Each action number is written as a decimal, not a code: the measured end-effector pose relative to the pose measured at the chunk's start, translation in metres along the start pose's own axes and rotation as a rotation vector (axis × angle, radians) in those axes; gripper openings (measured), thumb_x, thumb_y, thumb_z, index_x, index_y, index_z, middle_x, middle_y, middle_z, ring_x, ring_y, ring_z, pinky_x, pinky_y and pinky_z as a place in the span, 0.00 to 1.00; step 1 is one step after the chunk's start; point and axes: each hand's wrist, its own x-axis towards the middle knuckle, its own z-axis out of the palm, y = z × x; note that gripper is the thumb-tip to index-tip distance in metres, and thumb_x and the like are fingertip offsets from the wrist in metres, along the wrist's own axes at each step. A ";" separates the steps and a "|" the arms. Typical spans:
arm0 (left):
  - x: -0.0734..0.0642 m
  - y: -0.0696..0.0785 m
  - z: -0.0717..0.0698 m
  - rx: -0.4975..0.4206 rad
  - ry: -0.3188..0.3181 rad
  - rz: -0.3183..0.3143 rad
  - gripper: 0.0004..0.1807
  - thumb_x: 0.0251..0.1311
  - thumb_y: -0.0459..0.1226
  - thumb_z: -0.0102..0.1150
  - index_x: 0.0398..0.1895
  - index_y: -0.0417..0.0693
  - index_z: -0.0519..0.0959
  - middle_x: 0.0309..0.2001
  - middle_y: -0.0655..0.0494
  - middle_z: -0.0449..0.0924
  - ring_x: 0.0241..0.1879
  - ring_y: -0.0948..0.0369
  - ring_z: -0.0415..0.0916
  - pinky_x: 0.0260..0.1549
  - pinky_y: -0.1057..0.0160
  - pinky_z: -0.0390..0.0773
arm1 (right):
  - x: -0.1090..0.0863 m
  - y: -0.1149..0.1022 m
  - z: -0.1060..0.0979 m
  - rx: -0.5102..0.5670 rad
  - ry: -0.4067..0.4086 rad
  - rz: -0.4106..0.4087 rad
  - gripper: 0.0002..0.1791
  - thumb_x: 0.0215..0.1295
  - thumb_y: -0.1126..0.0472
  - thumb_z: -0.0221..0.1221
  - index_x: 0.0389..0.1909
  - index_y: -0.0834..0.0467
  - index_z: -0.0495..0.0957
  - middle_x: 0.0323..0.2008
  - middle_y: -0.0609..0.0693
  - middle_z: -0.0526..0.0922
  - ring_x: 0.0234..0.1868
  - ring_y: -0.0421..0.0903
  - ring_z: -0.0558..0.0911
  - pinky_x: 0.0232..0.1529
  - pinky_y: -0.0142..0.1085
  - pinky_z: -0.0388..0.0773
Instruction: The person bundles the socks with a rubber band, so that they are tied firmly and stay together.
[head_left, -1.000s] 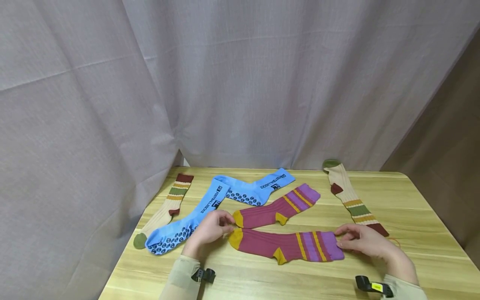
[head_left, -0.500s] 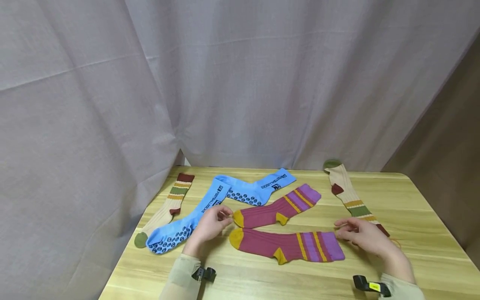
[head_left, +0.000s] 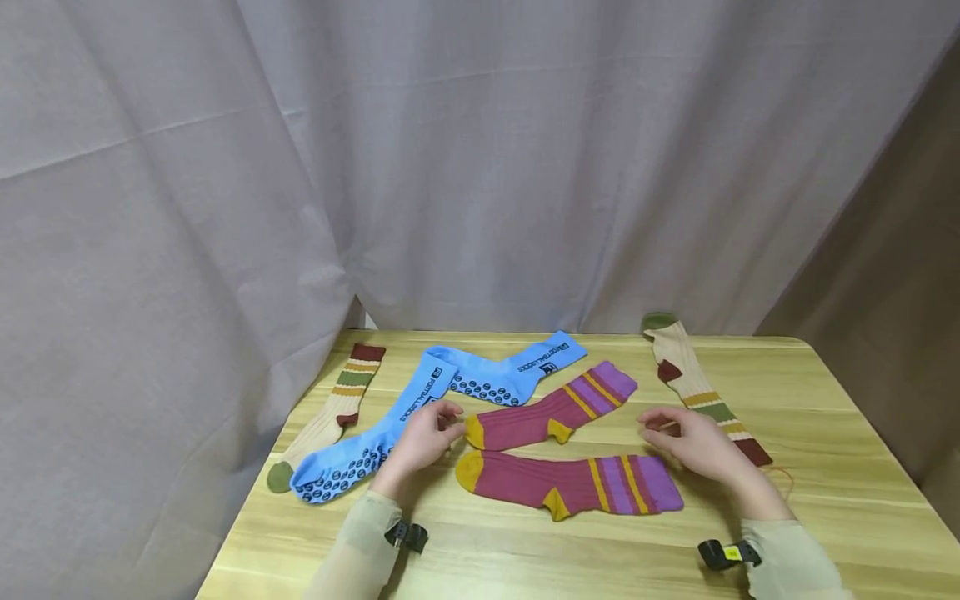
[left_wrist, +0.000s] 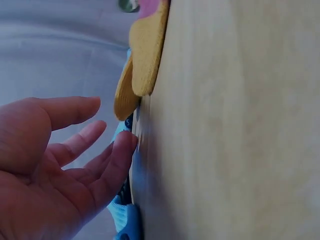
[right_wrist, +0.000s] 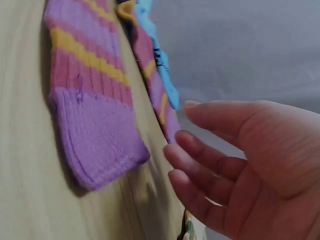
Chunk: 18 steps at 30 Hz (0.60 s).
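Observation:
Two maroon socks with yellow toes and heels and purple striped cuffs lie flat on the table. The nearer maroon sock [head_left: 528, 481] is almost level; the farther maroon sock [head_left: 517, 425] slants up to the right. My left hand [head_left: 423, 440] is just left of their yellow toes, fingers loosely bent with nothing between them; the left wrist view shows a gap between thumb and fingers. Above the table, off the nearer sock's purple cuff [right_wrist: 100, 137], hovers my right hand [head_left: 693, 442], its fingers relaxed and holding nothing.
Two blue grip socks, one to the left [head_left: 352, 467] and one at the back [head_left: 487, 375], overlap near the middle. A cream striped sock [head_left: 322, 429] lies far left, another cream sock [head_left: 693, 375] at right. A grey curtain [head_left: 480, 167] hangs behind the wooden table [head_left: 540, 562].
My right hand has let go of the nearer maroon sock's cuff, lifted and moved away from me and slightly left. My left hand has drawn slightly back from the yellow toes.

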 end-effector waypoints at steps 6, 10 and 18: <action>0.007 0.006 0.002 0.007 -0.050 -0.029 0.16 0.69 0.36 0.70 0.55 0.37 0.81 0.42 0.49 0.84 0.30 0.62 0.80 0.33 0.61 0.84 | 0.025 0.002 -0.001 0.039 0.009 -0.008 0.17 0.74 0.57 0.68 0.58 0.61 0.84 0.54 0.60 0.87 0.48 0.53 0.87 0.43 0.41 0.82; 0.012 0.008 0.004 -0.005 -0.076 -0.063 0.17 0.70 0.37 0.70 0.55 0.38 0.80 0.42 0.49 0.81 0.25 0.62 0.79 0.28 0.62 0.84 | 0.045 0.006 -0.002 0.083 0.021 0.006 0.18 0.76 0.59 0.66 0.60 0.64 0.82 0.58 0.64 0.85 0.50 0.57 0.86 0.42 0.41 0.82; 0.018 0.012 0.011 0.026 -0.079 -0.084 0.15 0.66 0.34 0.73 0.51 0.40 0.81 0.38 0.50 0.80 0.23 0.61 0.79 0.29 0.62 0.82 | 0.077 0.018 0.002 0.030 0.059 -0.026 0.18 0.73 0.64 0.66 0.58 0.70 0.82 0.58 0.71 0.83 0.62 0.73 0.79 0.64 0.65 0.75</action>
